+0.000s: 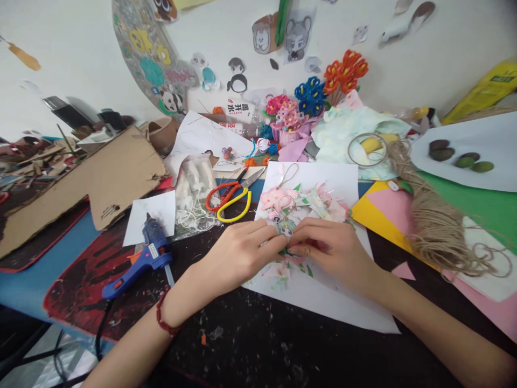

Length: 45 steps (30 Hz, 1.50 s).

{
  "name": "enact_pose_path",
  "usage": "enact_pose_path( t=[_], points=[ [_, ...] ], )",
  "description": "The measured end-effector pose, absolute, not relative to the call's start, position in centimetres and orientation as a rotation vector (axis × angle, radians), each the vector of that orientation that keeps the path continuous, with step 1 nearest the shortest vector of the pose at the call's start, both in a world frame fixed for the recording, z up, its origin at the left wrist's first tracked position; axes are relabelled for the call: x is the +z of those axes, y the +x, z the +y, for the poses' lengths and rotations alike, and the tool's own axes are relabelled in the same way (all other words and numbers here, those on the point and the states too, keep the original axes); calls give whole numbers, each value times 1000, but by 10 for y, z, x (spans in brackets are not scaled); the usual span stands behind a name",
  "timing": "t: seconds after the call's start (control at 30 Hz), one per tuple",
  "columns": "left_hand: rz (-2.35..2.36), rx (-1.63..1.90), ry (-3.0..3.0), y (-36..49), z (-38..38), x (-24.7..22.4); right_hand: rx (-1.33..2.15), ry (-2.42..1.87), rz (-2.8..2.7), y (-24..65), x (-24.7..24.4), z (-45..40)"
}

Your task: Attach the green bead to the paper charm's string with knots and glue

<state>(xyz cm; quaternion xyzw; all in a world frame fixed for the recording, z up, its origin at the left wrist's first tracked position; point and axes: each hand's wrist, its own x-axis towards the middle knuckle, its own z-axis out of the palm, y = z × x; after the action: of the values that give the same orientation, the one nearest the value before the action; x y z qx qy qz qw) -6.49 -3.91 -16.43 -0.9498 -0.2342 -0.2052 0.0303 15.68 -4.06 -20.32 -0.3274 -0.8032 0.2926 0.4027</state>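
Over a white sheet of paper, my left hand and my right hand meet at a small cartoon-figure cutout. The fingers of both hands are closed at its lower edge, one hand on each side, and partly hide it. Pink and white paper flower pieces with green leaves lie around and behind the cutout. A thin cord loop shows above them. More pink and green bits lie just below my fingers.
Left of my hands are a blue glue gun, scissors with red and yellow handles, a plastic bag and cardboard. Twine and coloured paper lie right. Fuzzy flowers stand at the back.
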Motion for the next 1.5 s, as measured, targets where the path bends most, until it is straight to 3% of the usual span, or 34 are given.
enact_pose_path(
  t=[0.3,0.87,1.23,1.5],
  points=[
    [-832,-810,-3086,-64,-42,-166,693,-825,-2039,156,-202,-41],
    [-929,-676,-3064,-62,-46,-169,667,-845,-2093,157,-205,-41],
    [-1087,-793,-3099,-68,-48,-173,674,-886,-2264,169,-198,-40],
    [-1004,-532,-3216,-69,-50,-168,623,-800,-2370,171,-200,-40]
  ],
)
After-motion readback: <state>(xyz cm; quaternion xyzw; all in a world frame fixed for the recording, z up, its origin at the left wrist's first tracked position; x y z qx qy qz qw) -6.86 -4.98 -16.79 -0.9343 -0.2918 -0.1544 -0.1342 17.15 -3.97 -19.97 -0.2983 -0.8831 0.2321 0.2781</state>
